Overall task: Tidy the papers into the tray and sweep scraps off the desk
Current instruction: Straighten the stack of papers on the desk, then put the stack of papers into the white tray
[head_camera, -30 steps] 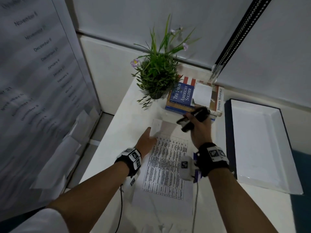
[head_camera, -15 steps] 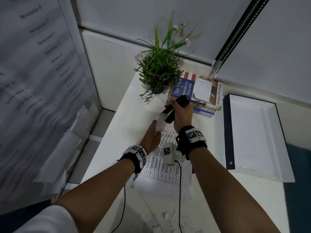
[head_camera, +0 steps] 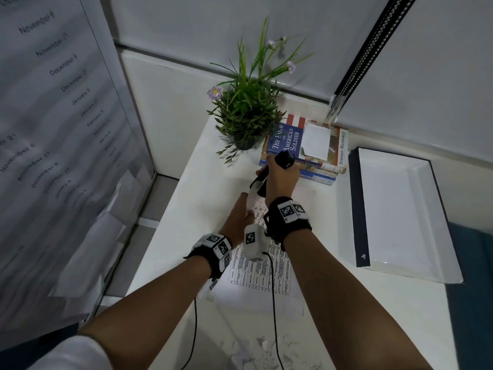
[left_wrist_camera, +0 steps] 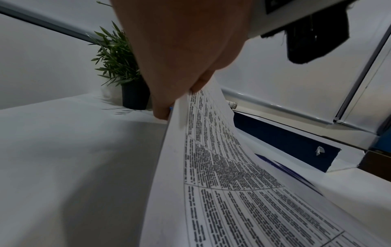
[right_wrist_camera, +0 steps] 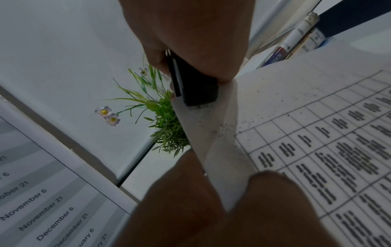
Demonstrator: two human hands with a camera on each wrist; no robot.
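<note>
Lifting the far corner of the papers (head_camera: 257,263), the left hand (head_camera: 236,218) is pinching that corner between thumb and fingers, while the rest of the sheets are lying on the desk (head_camera: 186,209) under both wrists. The right hand (head_camera: 280,180) is wrapped round a black stapler (head_camera: 266,177), whose mouth is sitting over the raised corner; the right wrist view is showing the black jaw right at the paper's edge. Whether it is already biting down cannot be told.

These sheets are looking thin, light and floppy: the lifted part is bowing in a curve in the left wrist view. They are likely to slide against each other and crease easily, so holding them by the corner close to the stapler seems sensible, then supporting them from beneath along a long edge for carrying.

Standing to the right, well apart from the papers, the tray (head_camera: 400,209) is showing a white inside and a dark wall. Scraps (head_camera: 256,351) are lying near the front edge of the smooth white desk. A potted plant (head_camera: 248,113) and stacked books (head_camera: 304,148) are occupying the back corner, with a printed calendar sheet (head_camera: 53,129) hanging on the left partition.
</note>
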